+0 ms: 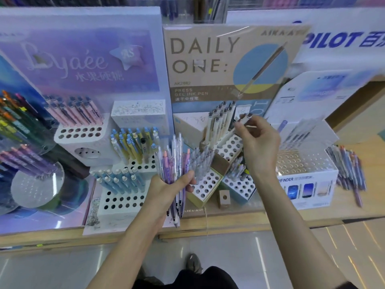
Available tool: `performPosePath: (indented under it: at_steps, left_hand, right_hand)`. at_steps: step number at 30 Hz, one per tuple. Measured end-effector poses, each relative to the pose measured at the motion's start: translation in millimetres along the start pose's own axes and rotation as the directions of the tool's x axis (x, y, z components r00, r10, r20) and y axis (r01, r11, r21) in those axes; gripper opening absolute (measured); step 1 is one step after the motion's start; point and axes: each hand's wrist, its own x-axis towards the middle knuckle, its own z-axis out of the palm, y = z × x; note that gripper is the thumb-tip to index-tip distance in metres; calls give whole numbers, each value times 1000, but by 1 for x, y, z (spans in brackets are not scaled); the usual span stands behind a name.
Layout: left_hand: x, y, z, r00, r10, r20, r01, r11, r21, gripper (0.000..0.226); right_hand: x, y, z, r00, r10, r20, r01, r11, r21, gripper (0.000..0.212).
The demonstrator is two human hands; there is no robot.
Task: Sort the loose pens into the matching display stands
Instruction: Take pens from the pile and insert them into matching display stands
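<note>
While left hand (166,189) grips pens (174,155), right hand (259,140) pinches white pen (243,120).

The left hand (166,190) grips a bundle of loose pens (175,167) above the bench (229,224). The right hand (258,138) pinches a cream pen (235,128) over the Daily One stand (229,147), beside upright cream pens (220,119)

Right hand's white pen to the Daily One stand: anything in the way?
Nothing visible. The right hand holds the white pen just above the stand's empty holes; the standing pens fill only the rows behind and to the left. The left hand and its bundle sit lower left, clear of that path.
</note>
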Motion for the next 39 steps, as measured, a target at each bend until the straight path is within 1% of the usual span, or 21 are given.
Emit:
performPosePath:
  at_steps: [5, 8, 11, 13, 15, 17, 19, 21, 23, 25, 28, 30, 32, 34, 36, 39]
  left_hand:
    - [-1, -1, 4, 999, 2, -36, -3, 999, -44, 12]
    - [-2, 1, 4, 999, -21, -45, 17, 996, -86, 12]
    - [-4, 3, 5, 998, -38, -52, 33, 994, -102, 10]
    - [-5, 4, 5, 998, -31, -51, 23, 991, -135, 10]
    - [-7, 7, 3, 999, -16, -50, 9, 989, -150, 6]
    - [-8, 9, 0, 999, -13, -33, 8, 989, -148, 8]
    - [-8, 10, -3, 1000, -7, -16, 5, 989, -148, 5]
    - [-10, 11, -4, 1000, 10, -15, -12, 987, -161, 16]
    - [-11, 12, -6, 1000, 20, -21, -23, 984, -177, 23]
    - [-11, 13, -8, 999, 10, -34, -17, 981, -194, 26]
    - [-12, 13, -10, 999, -9, -50, -1, 979, -206, 26]
    - [-13, 13, -11, 998, -20, -59, 7, 977, -213, 26]
    - [-14, 12, -11, 998, -20, -65, 5, 975, -223, 26]
    - [-14, 12, -12, 997, -23, -71, 7, 975, -220, 28]
    - [-15, 11, -12, 997, -34, -75, 17, 977, -214, 29]
    - [-15, 12, -13, 996, -43, -84, 26, 979, -201, 32]
  right_hand:
    - [5, 8, 1, 999, -23, 27, 23, 1000, 0, 19]
    - [1, 14, -1, 994, -93, 60, 96, 994, -54, 28]
    - [2, 15, 1, 978, -190, 88, 198, 976, -95, 23]
    - [6, 11, 5, 936, -313, 161, 338, 926, -166, 17]
    - [6, 9, 11, 871, -424, 248, 476, 854, -209, 15]
    - [5, 12, 15, 832, -487, 266, 543, 814, -206, 14]
    - [6, 17, 16, 856, -464, 230, 510, 832, -217, 15]
    - [9, 18, 14, 900, -371, 228, 422, 873, -244, 15]
    - [8, 19, 14, 916, -314, 250, 376, 888, -265, 18]
    - [7, 19, 16, 929, -278, 244, 341, 899, -274, 14]
    - [7, 16, 22, 951, -193, 243, 260, 923, -283, 24]
    - [7, 14, 25, 959, -163, 232, 226, 933, -280, 25]
    - [6, 14, 24, 964, -128, 232, 182, 956, -229, 21]
    - [3, 16, 21, 955, -69, 288, 121, 978, -168, 15]
    - [-1, 20, 19, 941, -23, 338, 79, 985, -153, 12]
    - [-4, 21, 18, 947, 12, 321, 37, 988, -147, 11]
